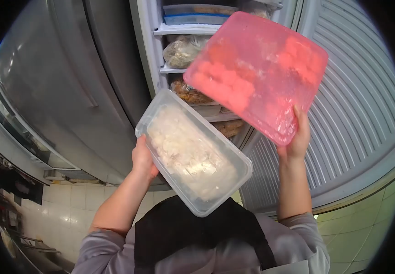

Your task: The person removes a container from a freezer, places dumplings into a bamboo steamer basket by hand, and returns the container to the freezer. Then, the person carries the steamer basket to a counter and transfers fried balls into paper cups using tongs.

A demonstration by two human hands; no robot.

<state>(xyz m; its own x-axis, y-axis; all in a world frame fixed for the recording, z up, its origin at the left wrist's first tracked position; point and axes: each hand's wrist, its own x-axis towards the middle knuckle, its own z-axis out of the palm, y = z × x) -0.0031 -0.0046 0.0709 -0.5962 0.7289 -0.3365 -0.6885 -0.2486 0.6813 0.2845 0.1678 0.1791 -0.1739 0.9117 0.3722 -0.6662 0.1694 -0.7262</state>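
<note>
In the refrigerator (145, 39), boxes (200, 19) sit on the upper shelf (179, 31), bags (184, 51) on shelves below (172, 70). Its door (348, 96) lies to its right; a cabinet (56, 68) stands to its left. Before it are a tub (243, 169) in the left grip (143, 157) and a container (260, 75) in the right grip (300, 134).

The person wears a grey shirt (202, 262) with loose sleeves (101, 249) ending near the elbows. Over it sits a black apron (179, 233), its dark straps (267, 258) running to the frame's bottom edge. Forearms (120, 198) and fingers (303, 128) are bare.
</note>
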